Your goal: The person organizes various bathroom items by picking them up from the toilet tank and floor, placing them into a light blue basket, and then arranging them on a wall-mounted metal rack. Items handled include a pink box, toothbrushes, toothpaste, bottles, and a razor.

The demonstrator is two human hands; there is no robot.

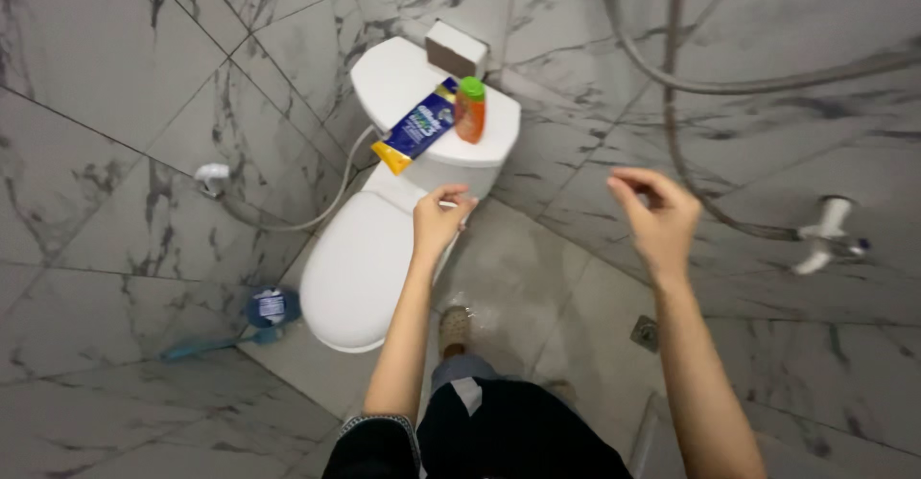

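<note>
Left hand at centre frame pinches a small white item; right hand is loosely curled, empty. Floor looks wet, so a slip is possible; a bump could topple the orange bottle off the tank.

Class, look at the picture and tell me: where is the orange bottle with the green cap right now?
The orange bottle stands upright on the toilet tank lid, upper centre of the head view, right beside the blue tube and above the left hand.
</note>
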